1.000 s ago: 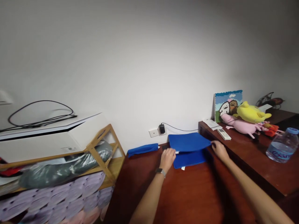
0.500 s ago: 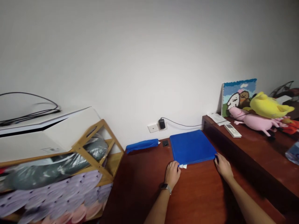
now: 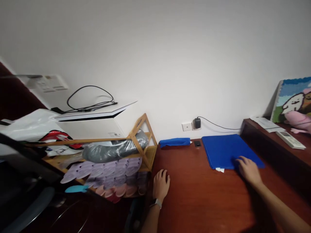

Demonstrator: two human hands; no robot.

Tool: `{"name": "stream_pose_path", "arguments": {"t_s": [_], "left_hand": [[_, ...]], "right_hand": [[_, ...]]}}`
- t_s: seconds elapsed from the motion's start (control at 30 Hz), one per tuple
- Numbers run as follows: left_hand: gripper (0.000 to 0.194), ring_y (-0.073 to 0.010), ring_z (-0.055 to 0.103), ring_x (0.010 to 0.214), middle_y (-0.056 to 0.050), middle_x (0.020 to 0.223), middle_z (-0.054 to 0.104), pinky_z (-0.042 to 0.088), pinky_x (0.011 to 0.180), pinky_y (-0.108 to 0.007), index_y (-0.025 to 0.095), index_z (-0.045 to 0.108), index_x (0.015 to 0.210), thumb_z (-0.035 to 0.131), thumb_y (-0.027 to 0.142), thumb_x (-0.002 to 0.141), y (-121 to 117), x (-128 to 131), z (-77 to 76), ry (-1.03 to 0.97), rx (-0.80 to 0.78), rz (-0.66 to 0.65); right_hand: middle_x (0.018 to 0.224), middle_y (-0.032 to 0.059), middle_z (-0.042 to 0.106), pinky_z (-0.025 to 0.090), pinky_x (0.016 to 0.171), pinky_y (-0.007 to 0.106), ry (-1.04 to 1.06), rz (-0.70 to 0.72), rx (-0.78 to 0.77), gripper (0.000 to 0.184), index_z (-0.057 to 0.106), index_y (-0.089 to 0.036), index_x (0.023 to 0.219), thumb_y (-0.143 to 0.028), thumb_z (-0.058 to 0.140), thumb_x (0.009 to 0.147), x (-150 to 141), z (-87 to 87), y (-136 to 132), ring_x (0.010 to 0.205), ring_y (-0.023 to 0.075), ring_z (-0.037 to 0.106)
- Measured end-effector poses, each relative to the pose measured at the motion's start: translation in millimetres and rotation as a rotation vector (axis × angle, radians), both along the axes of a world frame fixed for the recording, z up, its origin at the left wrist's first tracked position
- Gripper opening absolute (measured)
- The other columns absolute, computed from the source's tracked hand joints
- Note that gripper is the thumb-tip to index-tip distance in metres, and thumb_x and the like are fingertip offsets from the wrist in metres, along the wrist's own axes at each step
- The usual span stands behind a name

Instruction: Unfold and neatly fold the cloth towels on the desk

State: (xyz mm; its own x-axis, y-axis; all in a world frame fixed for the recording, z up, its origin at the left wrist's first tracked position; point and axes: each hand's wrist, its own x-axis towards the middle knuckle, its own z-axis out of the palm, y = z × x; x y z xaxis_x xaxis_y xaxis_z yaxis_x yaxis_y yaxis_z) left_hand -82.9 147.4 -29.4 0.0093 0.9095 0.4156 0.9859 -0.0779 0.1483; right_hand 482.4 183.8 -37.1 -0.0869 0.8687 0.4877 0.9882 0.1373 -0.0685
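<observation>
A flat blue fabric-covered pad (image 3: 230, 150) lies on the red-brown wooden desk (image 3: 194, 194), with a small white tag (image 3: 220, 169) poking out at its front edge. My right hand (image 3: 247, 170) rests on the pad's front right part and holds nothing. My left hand (image 3: 160, 186) lies palm down on the bare desk, well left of the pad, its fingers spread and empty. A watch (image 3: 156, 203) sits on my left wrist.
A rolled blue cloth (image 3: 174, 142) and a small black square (image 3: 197, 143) lie along the wall. A raised wooden shelf (image 3: 267, 132) on the right holds a remote control (image 3: 290, 139) and a pink plush toy (image 3: 300, 121). A bamboo rack (image 3: 143, 136) stands left of the desk.
The pad's two layers, apart a second ago, now lie flat together. My left hand has left the pad and moved left, and the view has swung left.
</observation>
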Motion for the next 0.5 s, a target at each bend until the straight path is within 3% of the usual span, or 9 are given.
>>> {"name": "stream_pose_path", "arguments": {"t_s": [0.07, 0.13, 0.2, 0.27, 0.37, 0.5], "left_hand": [[0.036, -0.028, 0.062, 0.127, -0.012, 0.135, 0.068, 0.049, 0.11, -0.046, 0.019, 0.07, 0.128, 0.047, 0.025, 0.102, -1, 8, 2.0, -0.007, -0.025, 0.006], [0.035, -0.0274, 0.061, 0.128, -0.011, 0.136, 0.068, 0.048, 0.111, -0.045, 0.02, 0.069, 0.129, 0.048, 0.024, 0.101, -3, 12, 3.7, -0.023, -0.044, 0.012], [0.036, -0.0271, 0.059, 0.131, -0.011, 0.138, 0.067, 0.046, 0.113, -0.045, 0.022, 0.069, 0.13, 0.048, 0.023, 0.101, -6, 12, 4.3, -0.037, -0.053, 0.022], [0.037, -0.027, 0.058, 0.132, -0.01, 0.139, 0.066, 0.045, 0.114, -0.046, 0.023, 0.069, 0.131, 0.048, 0.023, 0.101, -8, 10, 3.2, -0.05, -0.058, 0.034], [0.039, -0.028, 0.056, 0.134, -0.01, 0.142, 0.064, 0.044, 0.115, -0.047, 0.023, 0.068, 0.134, 0.048, 0.024, 0.1, -10, 9, -1.0, -0.067, -0.066, 0.048], [0.041, -0.0287, 0.054, 0.136, -0.009, 0.145, 0.063, 0.042, 0.116, -0.049, 0.024, 0.066, 0.137, 0.048, 0.024, 0.1, -11, 10, -5.0, -0.091, -0.074, 0.063]], "right_hand": [[0.131, 0.0149, 0.07, 0.052, 0.1, 0.042, -0.032, 0.223, -0.077, 0.039, 0.076, -0.02, 0.117, -0.024, 0.041, 0.1, -74, 19.2, 27, 0.115, 0.0286, 0.064], [0.138, 0.0148, 0.066, 0.052, 0.099, 0.04, -0.061, 0.356, -0.186, 0.04, 0.075, -0.02, 0.12, -0.023, 0.041, 0.1, -156, 36.3, 58, 0.116, 0.0275, 0.062], [0.15, 0.0136, 0.059, 0.051, 0.102, 0.04, -0.081, 0.388, -0.316, 0.042, 0.072, -0.02, 0.128, -0.021, 0.04, 0.101, -231, 47.8, 89, 0.124, 0.0272, 0.058], [0.164, 0.0094, 0.047, 0.054, 0.099, 0.04, -0.102, 0.369, -0.408, 0.046, 0.071, -0.024, 0.133, -0.019, 0.039, 0.1, -285, 52.5, 117, 0.13, 0.028, 0.055], [0.172, 0.0048, 0.036, 0.057, 0.092, 0.041, -0.115, 0.331, -0.452, 0.053, 0.068, -0.028, 0.138, -0.014, 0.038, 0.098, -326, 49.7, 150, 0.128, 0.029, 0.057], [0.167, 0.0109, 0.044, 0.054, 0.098, 0.046, -0.113, 0.272, -0.445, 0.06, 0.064, -0.024, 0.145, -0.009, 0.038, 0.094, -336, 41.7, 167, 0.123, 0.0304, 0.061]]}}
